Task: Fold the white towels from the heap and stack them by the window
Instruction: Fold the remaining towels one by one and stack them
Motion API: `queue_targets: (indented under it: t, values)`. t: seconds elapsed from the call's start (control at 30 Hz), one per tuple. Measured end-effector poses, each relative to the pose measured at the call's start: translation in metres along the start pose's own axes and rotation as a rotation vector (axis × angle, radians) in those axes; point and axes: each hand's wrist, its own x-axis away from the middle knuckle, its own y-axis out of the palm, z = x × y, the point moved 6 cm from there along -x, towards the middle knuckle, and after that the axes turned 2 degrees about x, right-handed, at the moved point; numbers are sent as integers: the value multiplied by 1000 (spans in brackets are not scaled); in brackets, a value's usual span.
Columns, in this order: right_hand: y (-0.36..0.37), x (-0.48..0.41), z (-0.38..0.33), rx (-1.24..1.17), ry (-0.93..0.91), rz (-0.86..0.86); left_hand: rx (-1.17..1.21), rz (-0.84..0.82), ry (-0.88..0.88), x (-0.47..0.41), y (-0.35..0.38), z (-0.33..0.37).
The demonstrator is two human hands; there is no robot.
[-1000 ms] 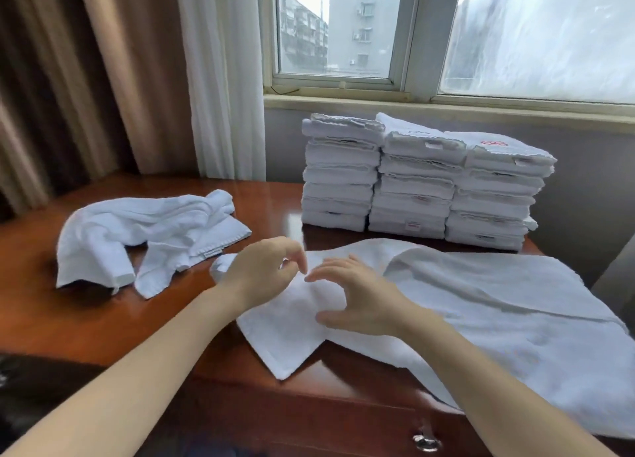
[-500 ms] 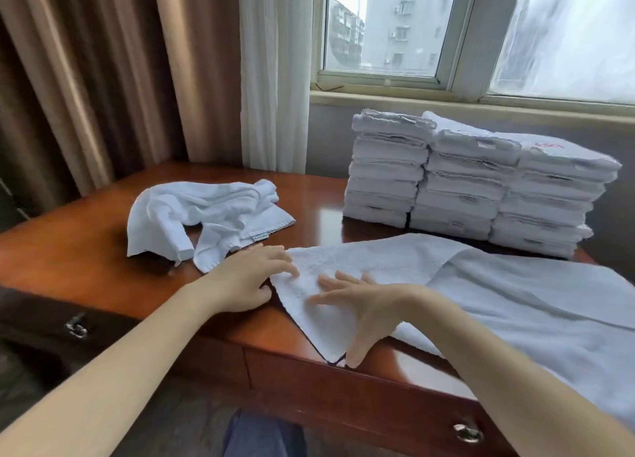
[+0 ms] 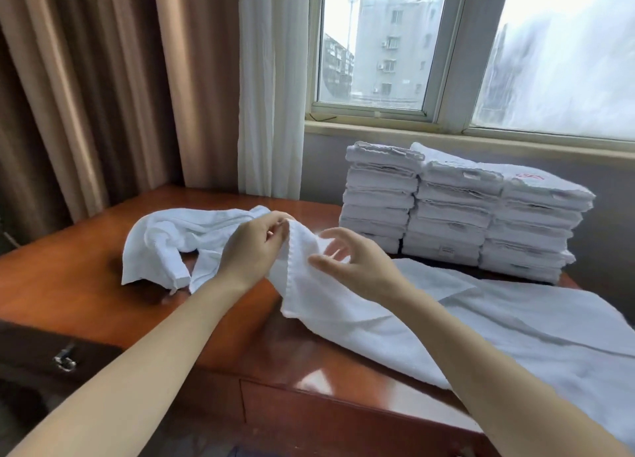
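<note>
White towel (image 3: 343, 326) pinched; heap (image 3: 161, 243) left, stacks (image 3: 457, 209) behind.

The person's arms were uncovered as far as the view reached; the left forearm (image 3: 137, 377) showed bare from the wrist to the lower left corner, and the right forearm (image 3: 508, 394) bare from the wrist to the lower right edge; both were slim and smooth, narrowing at the wrists; the left hand (image 3: 252, 250) and the right hand (image 3: 357, 267) were bare too, with long, slender fingers; the nails were too small to judge; a sliver of blue fabric (image 3: 238, 452) at the bottom edge, between the arms, could have been clothing, though that could not be told.
</note>
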Motion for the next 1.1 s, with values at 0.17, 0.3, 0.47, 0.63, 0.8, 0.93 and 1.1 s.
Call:
queue_targets:
  t: [0.17,0.3,0.47,0.63,0.8,0.93,1.1]
  values:
    - [-29,-31,-25,-139,-28,140,208,41,54,-34,-13,40]
    - [-51,-53,-36,-257,-15,150,376,-38,78,-49,-13,61]
    - [-68,-61,-36,-398,-3,187,483,-114,-45,-60,-1,61]
    - [-85,-61,-30,-443,-35,383,344,-257,-101,-57,15,49]
    - [-89,-70,-26,-379,-58,514,516,-167,-183,-61,-4,58]
    - [-60,-93,-20,-261,-59,431,401,-84,-279,-65,-19,27]
    - [26,-101,13,-35,32,-110,-242,-139,-377,-39,-13,-46]
